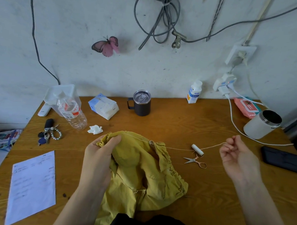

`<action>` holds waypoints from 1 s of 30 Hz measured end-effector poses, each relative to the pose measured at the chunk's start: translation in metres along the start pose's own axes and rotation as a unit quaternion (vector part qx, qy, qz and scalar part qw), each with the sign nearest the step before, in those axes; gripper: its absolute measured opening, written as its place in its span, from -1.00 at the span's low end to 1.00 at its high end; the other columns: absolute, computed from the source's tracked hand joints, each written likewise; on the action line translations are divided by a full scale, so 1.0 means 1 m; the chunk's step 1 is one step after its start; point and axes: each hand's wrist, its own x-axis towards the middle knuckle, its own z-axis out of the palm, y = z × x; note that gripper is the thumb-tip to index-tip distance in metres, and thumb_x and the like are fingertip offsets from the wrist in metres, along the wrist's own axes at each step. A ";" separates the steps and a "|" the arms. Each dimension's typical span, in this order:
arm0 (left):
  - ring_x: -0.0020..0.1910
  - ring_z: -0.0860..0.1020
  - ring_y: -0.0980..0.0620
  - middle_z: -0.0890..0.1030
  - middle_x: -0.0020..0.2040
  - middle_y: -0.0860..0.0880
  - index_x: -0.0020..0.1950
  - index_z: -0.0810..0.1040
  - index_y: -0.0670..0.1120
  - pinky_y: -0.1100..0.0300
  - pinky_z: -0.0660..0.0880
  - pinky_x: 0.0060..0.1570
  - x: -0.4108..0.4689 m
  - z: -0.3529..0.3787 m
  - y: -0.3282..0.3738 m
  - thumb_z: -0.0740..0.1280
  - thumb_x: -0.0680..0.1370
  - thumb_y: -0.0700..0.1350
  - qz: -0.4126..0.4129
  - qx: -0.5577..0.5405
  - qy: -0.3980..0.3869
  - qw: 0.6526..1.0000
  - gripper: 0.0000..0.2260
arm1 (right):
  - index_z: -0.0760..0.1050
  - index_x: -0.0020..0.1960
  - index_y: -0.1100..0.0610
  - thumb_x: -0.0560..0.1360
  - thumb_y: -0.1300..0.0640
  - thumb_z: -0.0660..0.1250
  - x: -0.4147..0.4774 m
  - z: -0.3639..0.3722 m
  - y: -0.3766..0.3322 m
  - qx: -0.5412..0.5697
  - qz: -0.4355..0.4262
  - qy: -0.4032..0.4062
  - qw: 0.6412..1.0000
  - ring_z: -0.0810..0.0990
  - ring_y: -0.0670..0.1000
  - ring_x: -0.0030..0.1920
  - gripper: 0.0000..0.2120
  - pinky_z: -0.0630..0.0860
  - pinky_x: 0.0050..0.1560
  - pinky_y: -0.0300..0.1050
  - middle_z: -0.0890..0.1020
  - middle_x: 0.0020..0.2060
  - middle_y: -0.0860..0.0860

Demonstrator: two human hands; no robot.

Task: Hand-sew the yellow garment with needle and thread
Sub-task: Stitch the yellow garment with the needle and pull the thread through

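The yellow garment (145,178) lies crumpled on the wooden table (178,124) in front of me. My left hand (99,154) grips its bunched upper edge, thumb on top of the fabric. A pale thread (176,148) runs taut from that edge to the right, over a white thread spool (197,149). My right hand (235,152) pinches the thread's far end with curled fingers, well to the right of the garment. The needle is too small to make out. Small rose-gold scissors (196,161) lie just below the spool.
Behind the garment are a crumpled tissue (95,129), a plastic bottle (71,111), a tissue pack (103,106) and a dark mug (142,105). Keys (48,134) and a paper sheet (33,185) lie left. A white canister (261,124), cable and black phone (282,159) sit right.
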 end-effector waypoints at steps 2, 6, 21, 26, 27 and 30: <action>-0.15 0.70 -0.09 0.72 -0.15 -0.17 -0.29 0.71 -0.11 0.17 0.62 -0.27 -0.001 0.003 0.000 0.36 0.50 -0.22 -0.001 -0.002 -0.015 1.000 -0.80 | 0.51 -0.11 0.16 0.55 0.14 0.24 -0.006 0.007 0.004 -0.023 0.001 -0.026 0.999 0.48 -0.14 -0.43 -0.87 0.47 -0.41 -0.31 0.57 -0.39 -0.02; -0.12 0.70 -0.14 0.71 -0.13 -0.20 -0.24 0.71 -0.13 0.11 0.62 -0.22 -0.004 0.006 -0.003 0.37 0.48 -0.22 -0.002 0.001 -0.037 0.999 -0.85 | 0.55 -0.14 0.16 0.44 0.13 0.31 -0.020 0.023 0.012 -0.091 0.004 -0.094 0.991 0.49 -0.14 -0.41 -0.90 0.49 -0.40 -0.32 0.56 -0.40 -0.03; -0.16 0.69 -0.14 0.71 -0.16 -0.21 -0.20 0.71 -0.13 0.09 0.58 -0.15 -0.019 0.019 -0.006 0.43 0.35 -0.07 -0.007 0.049 -0.137 0.989 -0.85 | 0.61 -0.08 0.05 0.49 0.23 0.34 -0.091 0.074 0.057 -0.512 -0.296 -0.383 0.710 0.56 -0.14 -0.36 -0.89 0.46 -0.31 -0.37 0.56 -0.43 -0.14; -0.19 0.69 -0.09 0.72 -0.19 -0.16 -0.22 0.72 -0.09 0.16 0.58 -0.21 -0.022 0.021 -0.003 0.43 0.35 -0.07 -0.006 0.048 -0.143 0.988 -0.87 | 0.63 -0.03 0.07 0.48 0.25 0.36 -0.094 0.078 0.058 -0.532 -0.345 -0.382 0.672 0.57 -0.27 -0.27 -0.86 0.41 -0.26 -0.47 0.53 -0.36 -0.34; -0.20 0.69 -0.08 0.72 -0.20 -0.16 -0.22 0.72 -0.09 0.17 0.58 -0.22 -0.021 0.021 -0.003 0.43 0.35 -0.08 -0.004 0.046 -0.142 0.989 -0.88 | 0.63 -0.03 0.07 0.48 0.25 0.36 -0.094 0.078 0.058 -0.535 -0.347 -0.380 0.670 0.57 -0.27 -0.25 -0.86 0.41 -0.25 -0.47 0.54 -0.34 -0.33; -0.20 0.69 -0.08 0.72 -0.20 -0.17 -0.23 0.72 -0.09 0.19 0.59 -0.23 -0.022 0.022 -0.003 0.43 0.33 -0.08 -0.002 0.042 -0.138 0.989 -0.88 | 0.63 -0.02 0.06 0.48 0.24 0.36 -0.094 0.077 0.057 -0.539 -0.348 -0.375 0.669 0.60 -0.25 -0.21 -0.86 0.45 -0.22 -0.45 0.60 -0.26 -0.27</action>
